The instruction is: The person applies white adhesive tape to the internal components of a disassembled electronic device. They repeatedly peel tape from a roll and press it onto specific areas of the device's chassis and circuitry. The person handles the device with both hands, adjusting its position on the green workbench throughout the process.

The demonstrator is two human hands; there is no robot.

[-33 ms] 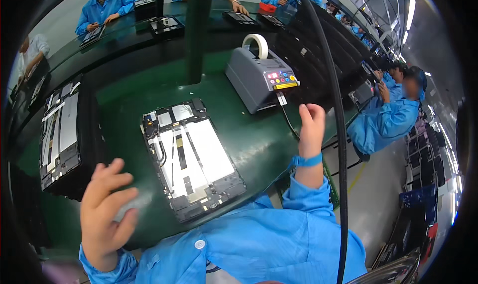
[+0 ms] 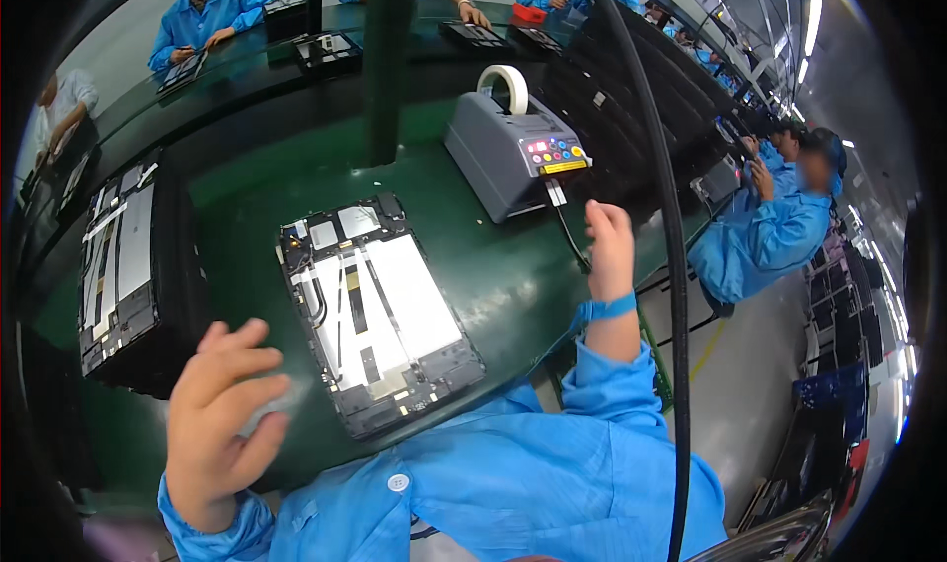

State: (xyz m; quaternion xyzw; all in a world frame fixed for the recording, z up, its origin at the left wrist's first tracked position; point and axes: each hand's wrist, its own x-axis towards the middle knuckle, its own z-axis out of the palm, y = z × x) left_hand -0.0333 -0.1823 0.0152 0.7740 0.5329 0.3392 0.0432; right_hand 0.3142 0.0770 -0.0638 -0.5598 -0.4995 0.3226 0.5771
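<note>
An opened tablet (image 2: 395, 306) lies on the green table, its white battery cells, flat cables and black circuit parts exposed. My left hand (image 2: 222, 414) hovers off its near left corner, fingers spread and nothing in them. To the tablet's right my right hand (image 2: 610, 251) is raised, fingers drawn together; what they hold, if anything, cannot be made out. A blue wrist strap (image 2: 607, 308) circles that wrist. Just beyond it stands a grey tape dispenser (image 2: 513, 153), with a roll of whitish tape (image 2: 508, 87) on top and a short strip at its outlet.
At left rises a stack of opened tablets (image 2: 123, 266). A dark post (image 2: 387, 79) stands behind the tablet, and a black cable (image 2: 671, 227) hangs at right. Co-workers in blue sit across the far bench; another person (image 2: 774, 227) sits at right.
My left hand has shifted slightly right, toward the tablet. My right hand has turned a little, its fingers drawing closer together. The tablet stays where it was.
</note>
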